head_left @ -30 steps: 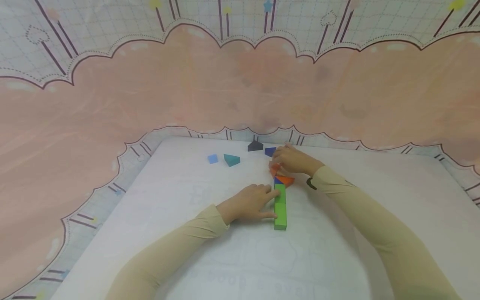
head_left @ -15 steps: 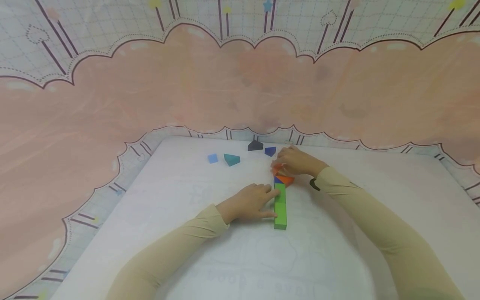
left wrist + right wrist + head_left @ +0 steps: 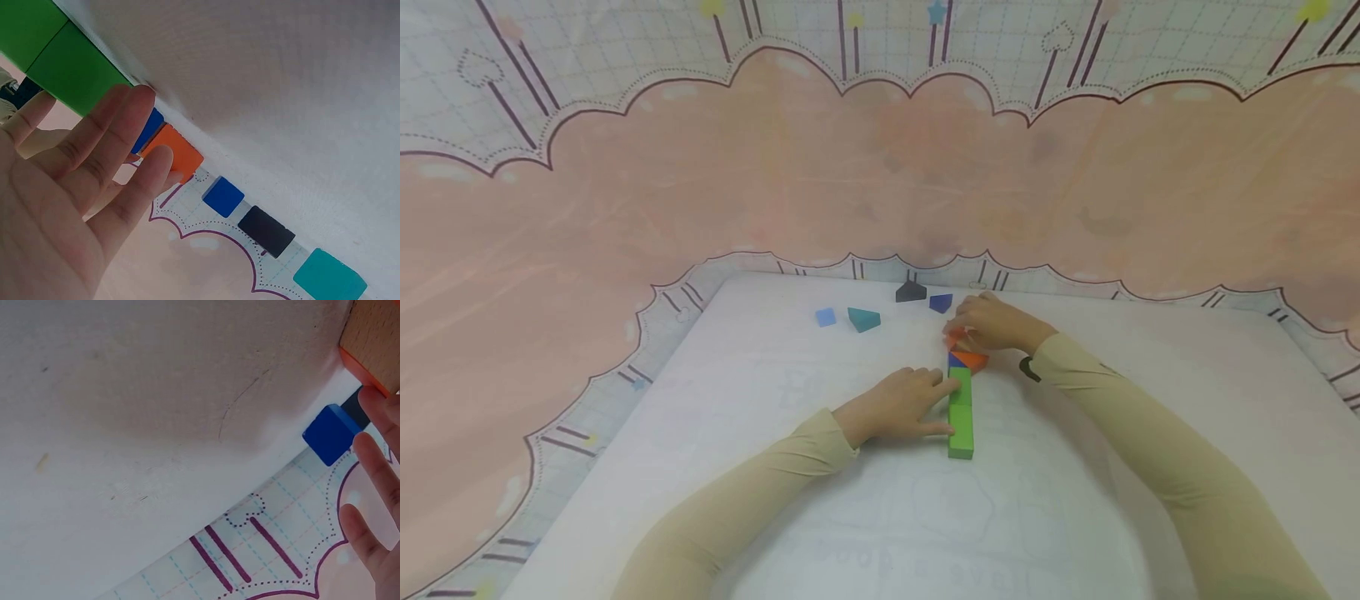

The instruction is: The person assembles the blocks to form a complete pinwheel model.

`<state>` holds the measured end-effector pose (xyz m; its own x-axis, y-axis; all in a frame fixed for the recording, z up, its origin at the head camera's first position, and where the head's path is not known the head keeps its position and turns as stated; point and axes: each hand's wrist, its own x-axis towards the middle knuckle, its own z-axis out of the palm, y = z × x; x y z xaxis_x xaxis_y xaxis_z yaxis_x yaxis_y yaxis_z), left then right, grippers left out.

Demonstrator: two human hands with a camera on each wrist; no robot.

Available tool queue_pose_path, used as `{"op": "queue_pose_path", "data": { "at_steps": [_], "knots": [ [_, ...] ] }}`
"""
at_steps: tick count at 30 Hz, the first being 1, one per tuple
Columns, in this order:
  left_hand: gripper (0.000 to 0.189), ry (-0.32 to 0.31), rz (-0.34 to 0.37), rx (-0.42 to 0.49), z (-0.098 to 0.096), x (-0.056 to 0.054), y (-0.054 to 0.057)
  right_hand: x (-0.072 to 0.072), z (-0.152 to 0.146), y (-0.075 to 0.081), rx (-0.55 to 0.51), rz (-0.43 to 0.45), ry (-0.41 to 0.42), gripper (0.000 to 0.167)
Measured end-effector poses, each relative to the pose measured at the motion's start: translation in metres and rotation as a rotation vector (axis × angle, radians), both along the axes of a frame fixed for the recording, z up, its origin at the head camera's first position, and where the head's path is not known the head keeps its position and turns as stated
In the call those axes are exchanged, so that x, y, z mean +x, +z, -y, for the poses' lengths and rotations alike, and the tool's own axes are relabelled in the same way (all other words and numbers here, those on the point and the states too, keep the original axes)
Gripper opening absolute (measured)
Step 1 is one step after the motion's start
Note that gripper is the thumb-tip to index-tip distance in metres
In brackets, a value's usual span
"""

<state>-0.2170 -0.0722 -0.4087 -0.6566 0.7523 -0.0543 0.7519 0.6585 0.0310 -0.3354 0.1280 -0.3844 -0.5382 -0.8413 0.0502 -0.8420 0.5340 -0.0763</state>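
Note:
Two green blocks (image 3: 961, 431) lie end to end on the white surface, with a small blue piece (image 3: 956, 362) and an orange triangular block (image 3: 973, 361) at their far end. My left hand (image 3: 895, 407) reaches in from the left, one finger on the farther green block and another digit against the nearer one's side. Its fingers look fairly straight in the left wrist view. Beyond the orange triangle, my right hand (image 3: 996, 321) pinches another orange block (image 3: 955, 337), mostly covered by the fingers. The right wrist view shows fingertips at an orange-edged block with a bare wooden face (image 3: 375, 344).
Loose blocks lie toward the far edge: a dark blue one (image 3: 941, 302) close to my right hand, a black one (image 3: 912, 291), a teal one (image 3: 864, 320) and a light blue one (image 3: 826, 317). A patterned pink curtain (image 3: 850, 183) rises behind the table (image 3: 737, 333).
My right hand has shifted slightly right with the orange block, uncovering more of the dark blue block. My left hand stays on the green blocks.

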Motion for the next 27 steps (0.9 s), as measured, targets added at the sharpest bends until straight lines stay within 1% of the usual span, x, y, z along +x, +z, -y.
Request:
{"op": "queue_pose_path", "data": {
  "at_steps": [7, 10, 13, 16, 20, 24, 27],
  "knots": [
    [0.065, -0.002, -0.003, -0.008, 0.0, 0.001, 0.0, -0.002, 0.004, 0.0, 0.048, 0.018, -0.069, 0.028],
    [0.065, -0.003, -0.001, -0.01, 0.001, 0.001, 0.001, -0.002, 0.005, 0.0, 0.051, 0.022, -0.079, 0.028],
    [0.066, -0.002, 0.006, -0.006, 0.001, 0.001, 0.001, 0.001, 0.003, 0.002, 0.034, 0.009, -0.072, 0.029],
    [0.066, 0.0, 0.014, 0.0, 0.0, 0.001, 0.001, 0.006, -0.004, 0.007, -0.011, -0.025, -0.049, 0.026],
    [0.066, 0.005, 0.02, 0.004, 0.0, 0.001, -0.001, 0.012, -0.014, 0.01, -0.074, -0.099, 0.016, 0.018],
    [0.066, 0.013, 0.028, 0.008, 0.001, 0.0, -0.002, 0.014, -0.019, 0.007, -0.108, -0.161, 0.085, 0.017],
    [0.066, 0.011, 0.024, 0.014, 0.001, 0.0, -0.002, 0.014, -0.018, 0.003, -0.112, -0.182, 0.114, 0.019]
  ]
}}
